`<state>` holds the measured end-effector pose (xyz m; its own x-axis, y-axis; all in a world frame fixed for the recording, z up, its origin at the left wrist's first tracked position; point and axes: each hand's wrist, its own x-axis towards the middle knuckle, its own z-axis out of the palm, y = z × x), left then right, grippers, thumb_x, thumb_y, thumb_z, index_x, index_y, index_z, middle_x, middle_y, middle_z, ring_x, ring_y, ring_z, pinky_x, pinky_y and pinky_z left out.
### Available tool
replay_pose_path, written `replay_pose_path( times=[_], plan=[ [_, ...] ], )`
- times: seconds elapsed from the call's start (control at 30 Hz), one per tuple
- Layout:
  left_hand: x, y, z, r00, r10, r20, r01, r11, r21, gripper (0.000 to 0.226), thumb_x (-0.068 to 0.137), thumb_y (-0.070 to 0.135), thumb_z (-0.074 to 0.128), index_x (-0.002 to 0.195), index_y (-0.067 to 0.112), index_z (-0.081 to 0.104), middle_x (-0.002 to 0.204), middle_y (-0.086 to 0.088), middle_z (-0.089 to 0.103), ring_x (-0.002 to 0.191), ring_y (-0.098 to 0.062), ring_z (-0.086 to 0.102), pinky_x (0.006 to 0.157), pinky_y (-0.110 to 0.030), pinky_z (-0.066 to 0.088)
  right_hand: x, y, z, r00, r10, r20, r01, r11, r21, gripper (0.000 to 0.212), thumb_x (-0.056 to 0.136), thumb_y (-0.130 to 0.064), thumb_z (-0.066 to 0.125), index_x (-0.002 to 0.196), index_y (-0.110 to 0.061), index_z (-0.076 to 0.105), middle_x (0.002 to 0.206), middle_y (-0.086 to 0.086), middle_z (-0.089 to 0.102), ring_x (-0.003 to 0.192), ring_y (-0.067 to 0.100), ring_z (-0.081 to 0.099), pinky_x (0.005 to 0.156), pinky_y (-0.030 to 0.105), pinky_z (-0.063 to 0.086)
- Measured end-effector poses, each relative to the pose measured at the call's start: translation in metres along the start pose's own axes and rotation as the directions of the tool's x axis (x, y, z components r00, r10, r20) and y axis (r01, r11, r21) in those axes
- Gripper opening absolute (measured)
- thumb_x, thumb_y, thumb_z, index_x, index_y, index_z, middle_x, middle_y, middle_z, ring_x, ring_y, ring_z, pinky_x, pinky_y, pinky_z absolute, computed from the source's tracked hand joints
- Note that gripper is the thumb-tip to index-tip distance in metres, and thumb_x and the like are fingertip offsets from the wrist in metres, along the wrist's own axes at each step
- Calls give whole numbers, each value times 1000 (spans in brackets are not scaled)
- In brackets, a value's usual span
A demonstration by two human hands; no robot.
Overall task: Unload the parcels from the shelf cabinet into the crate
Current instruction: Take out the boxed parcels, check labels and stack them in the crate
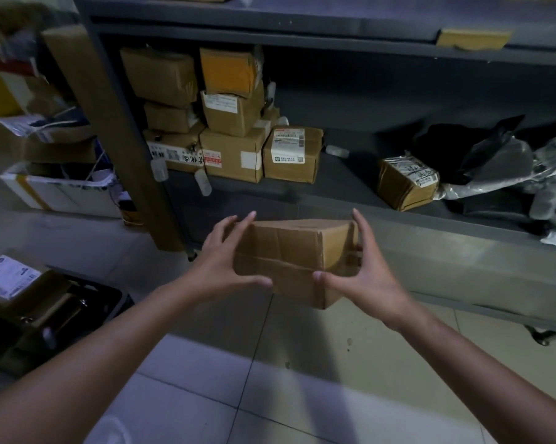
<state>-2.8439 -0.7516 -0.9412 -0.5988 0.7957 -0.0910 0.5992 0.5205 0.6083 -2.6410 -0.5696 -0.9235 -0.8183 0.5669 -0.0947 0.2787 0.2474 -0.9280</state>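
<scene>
A: Obs. Oblong brown cardboard parcel [289,254], creased, with clear tape across its near face and no label showing. It is in the air just in front of the lower board of the grey metal shelf cabinet [350,190], off the board and above the pale tiled floor [270,386].

B: Hands?

A: The left hand [225,264] and right hand [369,270] are each clamped on one end, fingers over the top edge, thumb on the near face. The parcel sits roughly level.

B: Step in hand, as I judge it: carry it to the dark plastic crate [110,293], low on the person's left. A white-labelled carton [11,277] lies there. I cannot tell whether it is inside the crate or on top.

A: Advice: keep the squeeze even, since the dented board may buckle. Swing left with the parcel level and set it down rather than drop it.

B: Remaining stock?

A: A stack of brown taped cartons [232,155] at the shelf's left, several with printed white labels. One small tape-wrapped carton [404,184] sits apart to the right, with crumpled black and grey plastic bags [494,155] beyond it. The cardboard looks matt and stiff. The bags look glossy and limp, and would likely slip in a two-palm hold.
</scene>
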Motion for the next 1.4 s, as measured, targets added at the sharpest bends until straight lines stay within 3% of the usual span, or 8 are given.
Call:
replay_pose_path(
  times=[0.07,0.17,0.27,0.4,0.57,0.77,0.93,1.4],
  plan=[
    [4,3,-3,965,-259,26,253,910,-328,103,66,80,58,151,54,4,165,6,4,147,-31,21,109,-59,37,-5,0,2,997,-72,-43,69,996,-61,116,66,-38,89,146,-62,8,136,-15,26,128,12,34,105,38,40],
    [5,12,-6,812,-487,322,548,443,-710,97,74,85,47,154,38,20,153,-19,38,125,-44,51,87,-54,54,-9,3,4,980,-184,-78,174,977,-121,108,65,-36,90,140,-63,18,131,-19,25,117,0,39,96,18,40],
    [4,18,-7,811,-360,461,541,163,-825,91,73,74,62,148,38,25,133,-25,52,110,-46,62,87,-58,55,-11,7,9,960,-280,-23,267,936,-228,109,60,-36,92,135,-65,19,128,-26,22,121,-20,30,87,4,37],
    [9,19,-11,841,-372,393,440,47,-897,85,73,49,79,144,31,35,133,-23,50,114,-46,56,78,-59,57,-10,14,7,957,-287,34,284,914,-288,106,61,-40,92,136,-62,20,140,-23,21,126,-13,31,104,17,36],
    [17,18,-10,920,-368,134,298,436,-849,101,73,30,83,145,54,17,149,-12,32,119,-39,52,82,-50,59,-5,18,2,990,-139,38,144,956,-255,69,68,-63,74,129,-51,42,148,-25,20,120,-14,35,104,24,36],
    [9,29,0,979,-43,-201,-4,974,-228,143,64,33,91,148,48,-22,156,10,5,142,-24,26,111,-48,33,5,3,10,991,132,-29,-116,943,312,68,70,-54,70,131,-34,50,128,-3,58,112,13,63,94,43,56],
    [2,19,15,943,310,-125,-266,923,278,141,68,52,83,147,36,-33,157,9,-2,143,-13,16,112,-40,34,9,-7,14,974,217,66,-219,826,520,76,70,-47,71,138,-34,38,118,-5,57,108,25,65,92,47,57],
    [2,21,30,853,504,-133,-401,798,451,132,63,57,82,157,26,-5,153,-2,21,138,-25,27,91,-49,55,15,14,27,983,181,7,-181,982,46,133,44,-55,91,152,-40,16,146,-5,34,130,20,42,106,47,46]
  ],
)
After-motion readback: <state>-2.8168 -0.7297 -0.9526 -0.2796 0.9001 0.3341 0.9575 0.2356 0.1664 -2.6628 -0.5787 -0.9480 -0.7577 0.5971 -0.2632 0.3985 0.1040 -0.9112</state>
